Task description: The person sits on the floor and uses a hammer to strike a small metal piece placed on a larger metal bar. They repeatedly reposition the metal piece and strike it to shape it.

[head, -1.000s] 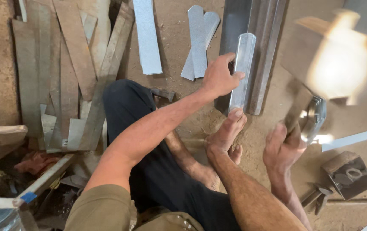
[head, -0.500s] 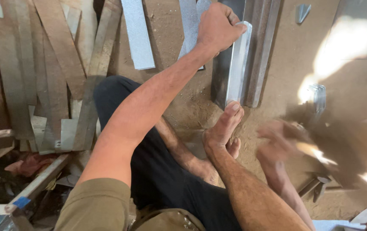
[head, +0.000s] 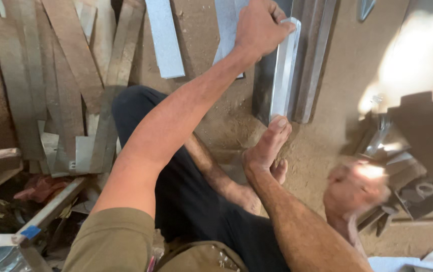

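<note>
My left hand (head: 259, 27) reaches far forward and is closed over the top end of a long pale metal strip (head: 283, 75) that stands on edge on the dirt floor. The toes of my bare foot (head: 269, 143) press against the strip's near end. Beside the strip lie dark metal bars (head: 311, 60). My right hand (head: 355, 189) is low on the right, blurred by motion, just beside a heap of small metal pieces (head: 418, 194). Whether it holds anything is unclear.
A flat grey metal strip (head: 165, 38) lies on the floor ahead. Several worn wooden planks (head: 65, 75) are piled at the left. A bright sunlit patch (head: 418, 45) falls on the upper right. My dark-trousered leg (head: 176, 166) is folded in the middle.
My left hand has slid along the strip to its far end and closed on it. My right hand has dropped down towards the metal pieces at the right. The view has shifted forward.
</note>
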